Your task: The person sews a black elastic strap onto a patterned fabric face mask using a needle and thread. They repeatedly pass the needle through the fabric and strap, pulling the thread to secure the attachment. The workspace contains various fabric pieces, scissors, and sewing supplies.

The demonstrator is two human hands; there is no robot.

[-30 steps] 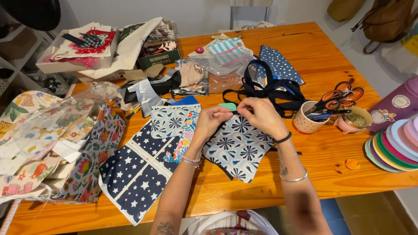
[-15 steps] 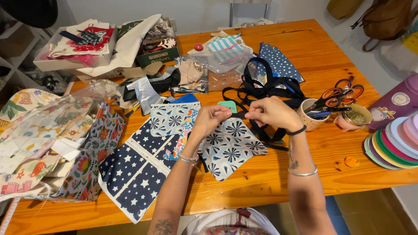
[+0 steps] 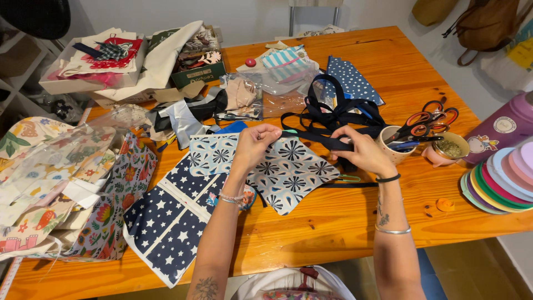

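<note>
You are pinching a black strap (image 3: 316,139) between your left hand (image 3: 256,145) and right hand (image 3: 360,153), its length running nine-to-three over the patterned cloth (image 3: 288,180).

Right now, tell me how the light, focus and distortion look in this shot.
Head view: even, soft indoor light, with only faint shadows under the left hand and right hand; sheen on the plastic bags and a mild glow on the table; hands, black strap and patterned fabric are sharp; wide lens bends the table edges, and the corners look stretched.
</note>
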